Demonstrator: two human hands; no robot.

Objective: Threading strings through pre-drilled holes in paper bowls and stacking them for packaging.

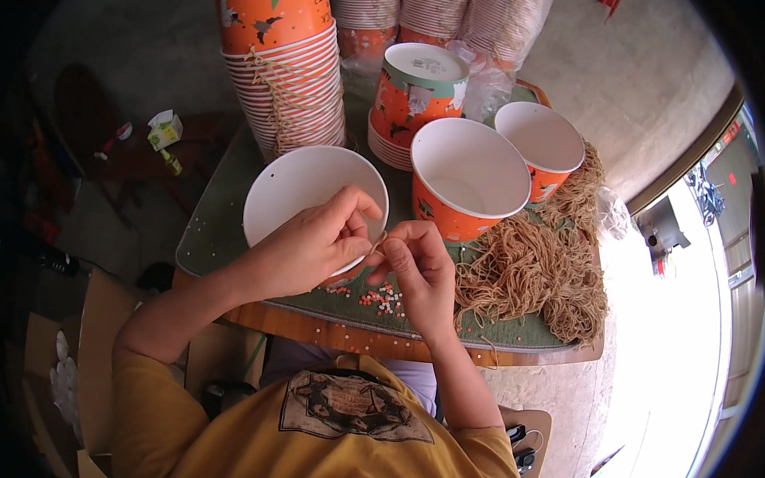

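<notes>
A white-lined orange paper bucket (pixel 273 195) stands in front of me, with a small dark hole in its far-left wall. My left hand (pixel 324 241) reaches over its mouth, fingers curled and closed at the near-right rim. Just outside that rim, my right hand (pixel 419 267) pinches a short bit of tan cord (pixel 378 244) between thumb and fingers. The two hands' fingertips almost meet there; how the cord runs at the rim is hidden. Small white and orange punched-out discs (pixel 386 302) lie scattered below my hands.
Two upright buckets, one nearer (pixel 469 173) and one farther (pixel 541 136), stand right. A tangled cord heap (pixel 531 272) covers the table's right side. Behind are an upside-down bucket (pixel 411 90), a tall bucket stack (pixel 285 95) and plastic-wrapped stacks (pixel 510 20). A cardboard box (pixel 109 358) sits lower left.
</notes>
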